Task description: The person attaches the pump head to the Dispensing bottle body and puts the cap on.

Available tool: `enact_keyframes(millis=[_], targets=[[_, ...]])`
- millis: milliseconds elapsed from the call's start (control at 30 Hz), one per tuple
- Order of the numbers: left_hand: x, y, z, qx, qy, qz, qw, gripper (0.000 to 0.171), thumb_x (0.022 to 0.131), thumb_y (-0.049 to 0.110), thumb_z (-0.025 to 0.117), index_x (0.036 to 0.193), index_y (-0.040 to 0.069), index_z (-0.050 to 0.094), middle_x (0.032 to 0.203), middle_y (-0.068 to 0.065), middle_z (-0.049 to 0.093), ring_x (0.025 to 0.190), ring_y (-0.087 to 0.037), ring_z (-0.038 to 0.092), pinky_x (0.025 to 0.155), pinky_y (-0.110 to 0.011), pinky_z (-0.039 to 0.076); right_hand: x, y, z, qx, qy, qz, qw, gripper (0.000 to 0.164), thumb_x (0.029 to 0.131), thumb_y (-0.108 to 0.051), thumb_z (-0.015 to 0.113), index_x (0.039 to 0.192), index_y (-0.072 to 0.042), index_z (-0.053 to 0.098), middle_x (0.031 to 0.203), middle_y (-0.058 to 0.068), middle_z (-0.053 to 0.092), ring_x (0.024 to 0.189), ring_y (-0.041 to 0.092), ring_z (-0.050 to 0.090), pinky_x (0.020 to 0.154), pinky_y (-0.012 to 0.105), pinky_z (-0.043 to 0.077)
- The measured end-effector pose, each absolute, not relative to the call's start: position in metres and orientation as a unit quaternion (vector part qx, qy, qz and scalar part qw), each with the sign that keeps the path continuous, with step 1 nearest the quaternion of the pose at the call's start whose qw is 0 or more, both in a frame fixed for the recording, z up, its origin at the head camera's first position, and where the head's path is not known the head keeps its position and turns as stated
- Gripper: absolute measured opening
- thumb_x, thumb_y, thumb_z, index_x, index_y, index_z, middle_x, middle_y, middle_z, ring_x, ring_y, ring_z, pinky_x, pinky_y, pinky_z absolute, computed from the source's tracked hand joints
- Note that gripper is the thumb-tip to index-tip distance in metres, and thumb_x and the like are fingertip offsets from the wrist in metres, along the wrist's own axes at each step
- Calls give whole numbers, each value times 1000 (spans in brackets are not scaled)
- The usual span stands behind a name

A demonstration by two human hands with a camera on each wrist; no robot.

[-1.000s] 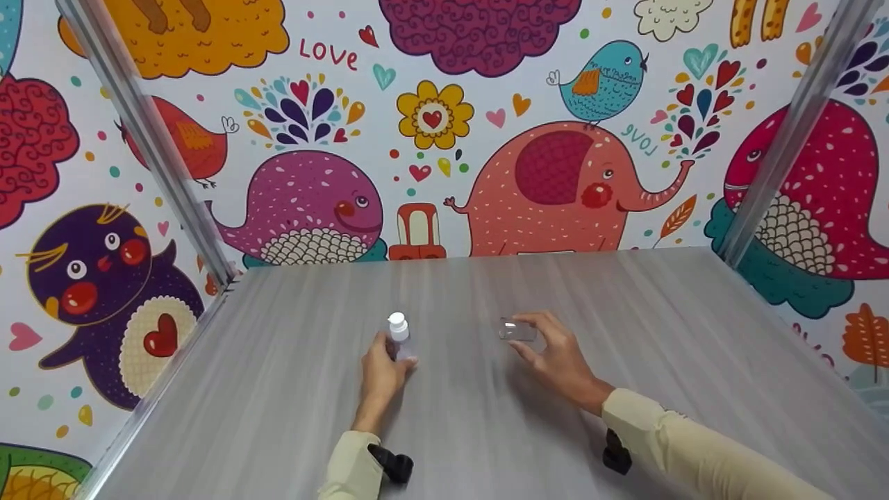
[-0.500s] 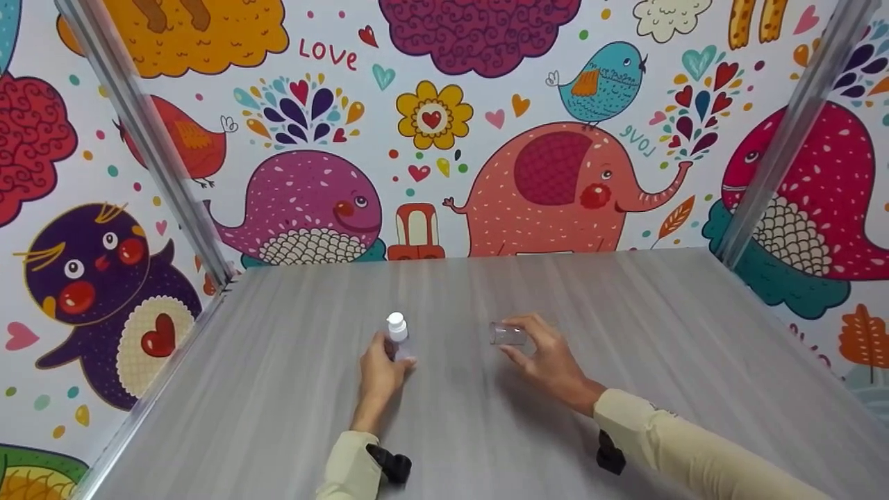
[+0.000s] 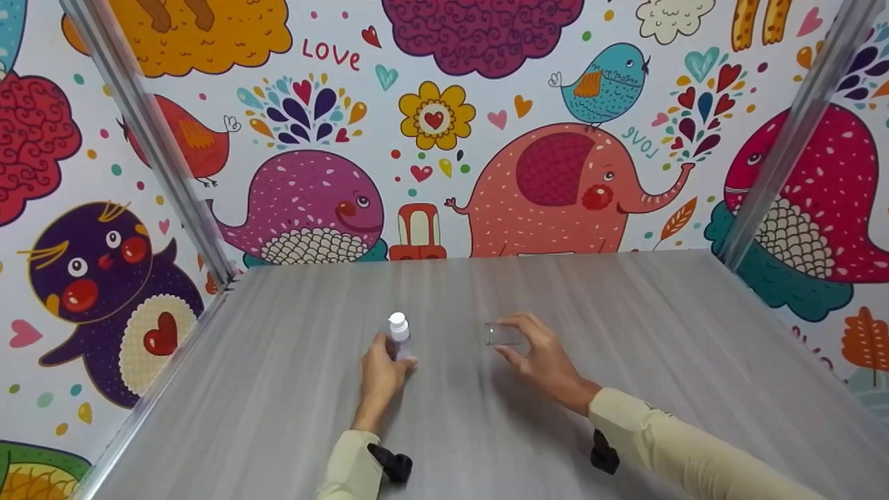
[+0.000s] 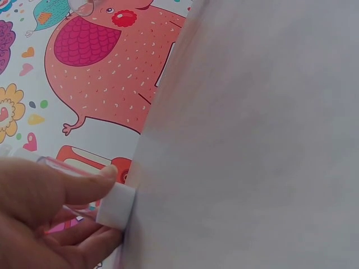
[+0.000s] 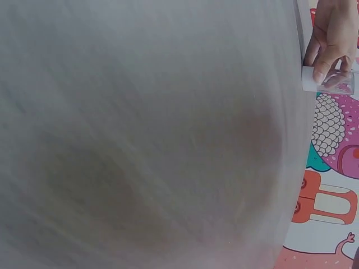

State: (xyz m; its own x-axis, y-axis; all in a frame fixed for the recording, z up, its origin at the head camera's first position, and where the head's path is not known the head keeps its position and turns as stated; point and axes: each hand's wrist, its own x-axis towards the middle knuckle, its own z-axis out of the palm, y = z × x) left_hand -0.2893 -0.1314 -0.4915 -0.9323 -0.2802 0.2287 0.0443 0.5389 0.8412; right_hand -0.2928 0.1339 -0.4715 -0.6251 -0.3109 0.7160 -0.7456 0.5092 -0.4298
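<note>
A small pump bottle (image 3: 399, 329) with a white pump head and a see-through body stands upright in the middle of the head view. My left hand (image 3: 383, 373) grips it low, thumb on the near side. In the left wrist view the thumb and fingers of that left hand (image 4: 61, 207) wrap the clear body above a white base (image 4: 118, 206). To the right, my right hand (image 3: 545, 354) pinches a clear cylindrical cap (image 3: 501, 335) between thumb and fingers. The cap lies sideways above the table, its far end pointing at the bottle, with a gap between them.
Both hands work over a grey wood-grain table (image 3: 292, 430). A printed cartoon wall (image 3: 444, 173) rises behind it, with metal posts (image 3: 163, 160) at the two back corners. Black wrist cameras (image 3: 391, 464) hang from the sleeves.
My right hand has moved left with the clear cap, bringing it closer to the bottle. The left hand and the pump bottle stay in place.
</note>
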Motion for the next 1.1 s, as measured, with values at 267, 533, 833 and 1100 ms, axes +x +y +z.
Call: enact_keyframes(millis=[267,533,833,1100], targets=[[-291,-131,-491,77,-862,-472,167,34,74,-4,80,100,-3,57,93,-18,64,86,-29,61,81,-46,49,-293,129,-474,345,-821,363,274,42,79,-2,81,117,-5,64,111,8,66,107,20,66,88,38,56],[-290,-131,-490,81,-862,-475,155,34,76,-4,80,102,-3,57,95,-18,63,87,-28,60,80,-45,48,-291,122,-475,345,-825,370,250,43,79,-2,81,118,-6,63,112,8,65,107,21,66,90,42,56],[-288,-131,-491,65,-859,-475,179,34,74,-6,79,100,-3,57,92,-17,64,84,-28,61,78,-45,50,-291,113,-472,359,-824,370,234,41,80,-5,82,115,-6,61,109,6,62,103,20,65,90,41,56],[-290,-133,-492,64,-867,-466,166,35,74,-4,80,102,-5,58,93,-20,66,84,-28,61,79,-45,49,-294,111,-472,399,-813,345,244,39,81,-9,82,115,-6,63,110,5,62,102,17,64,87,36,57]])
